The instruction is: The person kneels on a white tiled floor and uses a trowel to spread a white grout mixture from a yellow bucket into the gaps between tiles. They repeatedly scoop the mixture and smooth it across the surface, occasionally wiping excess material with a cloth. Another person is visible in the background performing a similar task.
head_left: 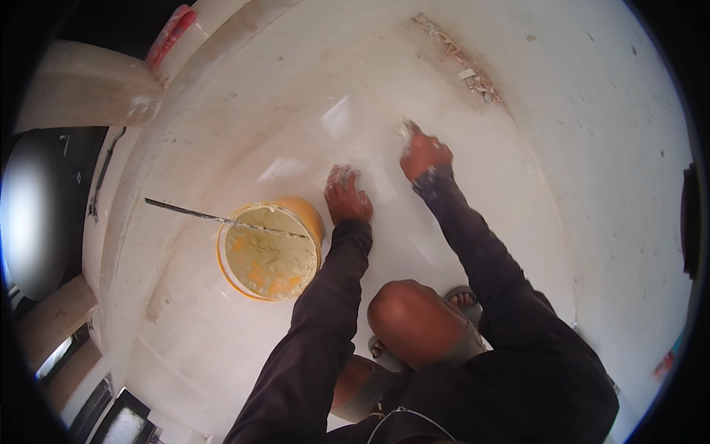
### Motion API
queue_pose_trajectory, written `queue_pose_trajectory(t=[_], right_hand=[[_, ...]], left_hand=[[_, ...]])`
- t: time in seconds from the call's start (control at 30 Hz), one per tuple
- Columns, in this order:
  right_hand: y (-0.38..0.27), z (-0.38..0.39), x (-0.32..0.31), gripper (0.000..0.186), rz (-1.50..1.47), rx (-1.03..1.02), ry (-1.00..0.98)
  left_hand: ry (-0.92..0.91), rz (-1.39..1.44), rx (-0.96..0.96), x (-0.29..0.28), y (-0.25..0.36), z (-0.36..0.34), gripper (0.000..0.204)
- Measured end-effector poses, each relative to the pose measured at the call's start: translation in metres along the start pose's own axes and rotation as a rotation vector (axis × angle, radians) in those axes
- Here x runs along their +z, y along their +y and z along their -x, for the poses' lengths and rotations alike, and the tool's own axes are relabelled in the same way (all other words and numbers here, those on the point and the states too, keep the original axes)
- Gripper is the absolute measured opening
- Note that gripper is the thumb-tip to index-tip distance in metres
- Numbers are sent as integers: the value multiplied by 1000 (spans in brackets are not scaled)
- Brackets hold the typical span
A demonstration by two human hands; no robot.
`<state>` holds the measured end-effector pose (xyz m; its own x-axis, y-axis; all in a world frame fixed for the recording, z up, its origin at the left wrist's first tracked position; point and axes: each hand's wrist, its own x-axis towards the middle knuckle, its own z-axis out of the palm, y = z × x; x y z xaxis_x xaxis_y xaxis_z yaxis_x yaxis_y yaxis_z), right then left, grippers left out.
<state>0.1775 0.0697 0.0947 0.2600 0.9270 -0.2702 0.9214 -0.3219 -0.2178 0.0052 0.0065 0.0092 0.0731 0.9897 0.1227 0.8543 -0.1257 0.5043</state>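
Observation:
My left hand (347, 195) is at the pale, glossy floor (392, 229), just right of a yellow bucket (309, 216). Its fingers are spread, bent and smeared with whitish stuff; no held thing shows. Farther ahead and to the right, my right hand (427, 154) is closed, its fingertips blurred round something whitish that I cannot make out. Cream-coloured paste (270, 259) fills much of the bucket and coats its inner wall. Across the bucket's mouth lies a thin dark stick (181, 209), poking out past the left rim.
A strip of rubble and chips (462, 63) lies at the far right. Beyond the curved edge at left are beams (89, 89) and dark openings. Something pink-red (170, 33) hangs at the upper left. My bent knee (407, 322) and sandalled feet (464, 299) are close below my hands.

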Motion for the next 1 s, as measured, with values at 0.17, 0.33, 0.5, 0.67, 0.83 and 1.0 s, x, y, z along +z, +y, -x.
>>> queue_pose_trajectory(t=[0.17,0.33,0.5,0.67,0.83,1.0], right_hand=[[-59,-71,19,41,112,-192,176],[-89,-105,97,39,397,-145,492],[-110,-84,85,37,233,-261,140],[-91,-118,23,26,130,-187,75],[-124,-104,51,25,180,-254,20],[-121,-113,36,27,187,-231,253]], left_hand=[[-32,5,-15,1,5,1,45],[-50,41,-25,9,13,-1,48],[20,16,-39,11,-6,6,50],[-12,21,-17,-2,-1,-1,50],[-12,15,-62,4,0,1,49],[-25,14,-34,-2,-5,4,48]])
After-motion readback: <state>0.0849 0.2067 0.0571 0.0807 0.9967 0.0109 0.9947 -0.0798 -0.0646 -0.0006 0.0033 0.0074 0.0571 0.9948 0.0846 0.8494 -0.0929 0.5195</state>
